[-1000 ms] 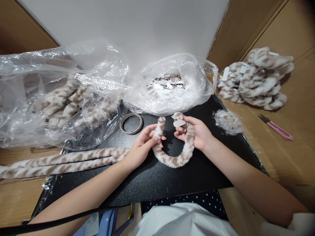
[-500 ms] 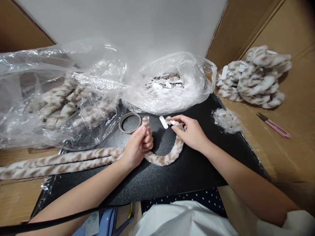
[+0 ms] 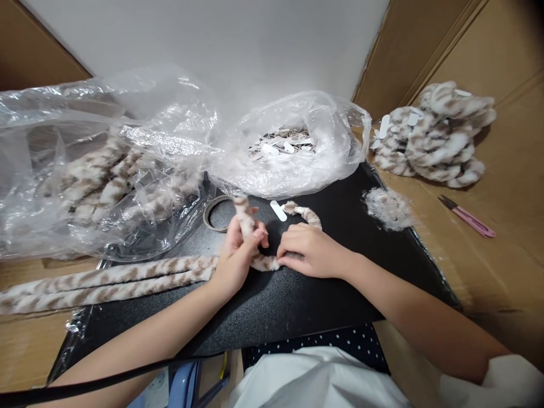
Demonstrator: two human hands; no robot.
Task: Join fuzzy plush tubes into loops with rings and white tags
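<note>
A white and brown fluffy cord (image 3: 165,276) comes in from the left as two side-by-side strands on the black work surface. My left hand (image 3: 238,252) is wrapped round it, and one end stands up above the thumb. My right hand (image 3: 312,250) pinches the looped stretch to the right, with its fingertips on the cord just beside my left hand. Beyond the right knuckles the other end curves away, with a white tag (image 3: 278,211) at its tip. A grey-brown roll ring (image 3: 208,218) lies behind my left hand, partly covered by it.
A clear bag of fluffy cords (image 3: 106,175) lies at the left. Another plastic bag (image 3: 238,164) at the back holds metal pieces and white tags. To the right are a pile of tagged cords (image 3: 446,139), a clump of fluff (image 3: 389,208) and pink-handled snips (image 3: 471,220).
My right hand has left the tagged end and moved down and left along the cord, towards my left hand. My left hand has turned a little, and its upright end tilts left.
</note>
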